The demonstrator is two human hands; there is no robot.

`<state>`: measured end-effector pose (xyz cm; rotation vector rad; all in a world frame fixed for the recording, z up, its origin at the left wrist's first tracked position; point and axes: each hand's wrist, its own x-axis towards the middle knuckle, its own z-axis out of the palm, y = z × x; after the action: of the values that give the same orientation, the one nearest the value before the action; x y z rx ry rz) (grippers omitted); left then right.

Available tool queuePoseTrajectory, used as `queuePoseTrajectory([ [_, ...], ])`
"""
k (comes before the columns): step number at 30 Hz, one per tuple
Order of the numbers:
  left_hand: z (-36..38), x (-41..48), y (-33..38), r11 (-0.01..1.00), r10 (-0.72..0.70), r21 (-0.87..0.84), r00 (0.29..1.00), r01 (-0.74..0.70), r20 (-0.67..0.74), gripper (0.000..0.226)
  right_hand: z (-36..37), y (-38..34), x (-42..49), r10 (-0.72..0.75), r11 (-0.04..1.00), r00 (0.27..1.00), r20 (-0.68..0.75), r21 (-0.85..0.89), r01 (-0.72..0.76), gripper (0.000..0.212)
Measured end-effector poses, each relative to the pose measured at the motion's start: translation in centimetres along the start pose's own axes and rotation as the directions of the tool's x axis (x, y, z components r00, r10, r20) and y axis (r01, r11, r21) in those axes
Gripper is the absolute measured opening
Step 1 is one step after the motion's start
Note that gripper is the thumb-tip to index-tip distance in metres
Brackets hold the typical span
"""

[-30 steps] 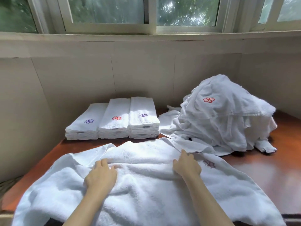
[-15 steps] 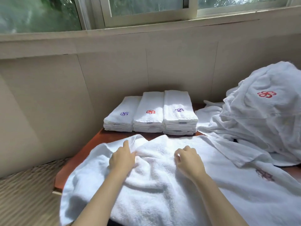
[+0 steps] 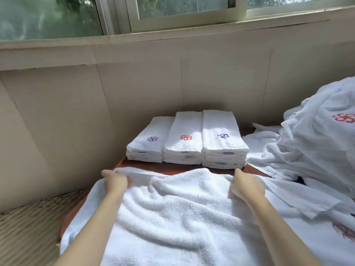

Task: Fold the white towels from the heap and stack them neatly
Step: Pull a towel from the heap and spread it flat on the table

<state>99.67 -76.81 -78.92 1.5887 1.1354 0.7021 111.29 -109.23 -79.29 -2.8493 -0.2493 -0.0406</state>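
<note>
Both hands have been moved apart and out to the far edge of the spread towel (image 3: 172,212), which is draped over the near part of the brown table (image 3: 172,166). That edge is gripped by the curled left hand (image 3: 115,182) and right hand (image 3: 246,186). Three folded stacks (image 3: 185,143) are lined up beyond, by the wall. The heap (image 3: 317,150) is piled at the right, touching the towel.

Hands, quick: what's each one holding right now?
Left hand: closed, gripping the far edge of the spread towel.
Right hand: closed, gripping the same edge.
</note>
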Motion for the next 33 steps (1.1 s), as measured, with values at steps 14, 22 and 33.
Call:
queuePoseTrajectory([
  [14, -2.2, 4.5, 4.1, 0.975, 0.218, -0.02, 0.974, -0.219, -0.062, 0.021, -0.6, 0.5, -0.1, 0.114, 0.959, 0.956, -0.271, 0.281, -0.034, 0.015],
  [22, -6.8, 1.2, -1.4, 0.959, 0.106, -0.26, 0.993, -0.116, -0.052, 0.031, -1.6, -0.6, -5.5, 0.052, 0.957, 0.823, -0.566, 0.263, 0.12, 0.013],
  [33, -10.2, -2.2, -2.7, 0.822, 0.231, 0.519, 0.97, -0.234, 0.071, 0.023, -2.7, 1.1, -9.5, 0.048, 0.998, 0.999, 0.013, -0.036, -0.048, 0.008],
])
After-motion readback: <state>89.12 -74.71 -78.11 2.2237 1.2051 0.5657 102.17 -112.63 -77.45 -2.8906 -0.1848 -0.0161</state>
